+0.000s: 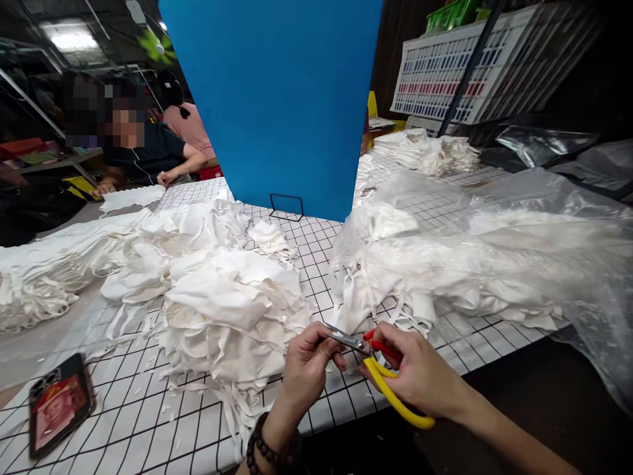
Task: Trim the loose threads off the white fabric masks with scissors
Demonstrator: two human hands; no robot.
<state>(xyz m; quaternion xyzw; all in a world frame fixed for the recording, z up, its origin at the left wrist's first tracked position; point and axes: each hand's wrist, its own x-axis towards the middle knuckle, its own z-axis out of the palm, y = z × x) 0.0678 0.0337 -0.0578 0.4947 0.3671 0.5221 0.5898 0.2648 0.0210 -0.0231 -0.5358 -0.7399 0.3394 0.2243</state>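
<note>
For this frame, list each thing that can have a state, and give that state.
scissors: held in the right hand, blades shut, tip pinched by the left hand
left fabric pile: loose, heaped on the table
plastic bag: open, white pieces spilling out
phone: flat, back side up
blue board: upright

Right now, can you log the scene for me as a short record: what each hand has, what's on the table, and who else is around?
right hand: grips the yellow-handled scissors
left hand: pinches the scissor blades near their tip
table: white cloth with a black grid
left pile: loose white fabric pieces
right pile: white fabric pieces partly under a clear plastic bag
phone: lies flat near the left table edge
blue board: stands upright behind the piles
others: two people seated far left
</note>
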